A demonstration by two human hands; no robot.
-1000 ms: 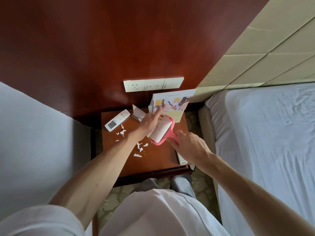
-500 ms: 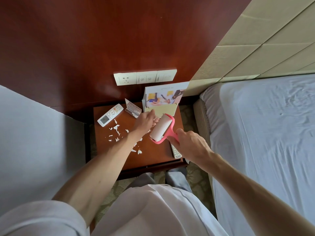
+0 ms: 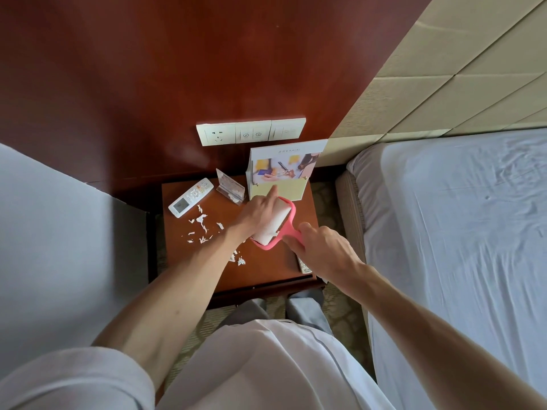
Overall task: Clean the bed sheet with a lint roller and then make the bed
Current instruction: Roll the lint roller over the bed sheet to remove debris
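At the far left of the desk a white remote is seen, and just beside it torn paper scraps lie scattered, so the step in hand is judged to be the stripping of spent adhesive paper from the lint roller before any cleaning is begun. The left grip is laid over the white roll with the index finger extended and the other fingers curled against the paper; whether a sheet edge is pinched cannot be told, since the thumb is hidden. The roller is held above the middle of the desk, tilted, with its pink frame toward the right. The pink handle is enclosed by the right grip, fingers wrapped round it. For the step to be done well, the handle should be kept steady while the loose edge is found with a fingertip and drawn off along the roll in one piece, so that fewer fragments are shed. The roll should be turned until fresh tacky paper is exposed all round. Well apart to the right, the bed sheet lies creased on the mattress, not yet rolled, and the scraps are best kept off it.
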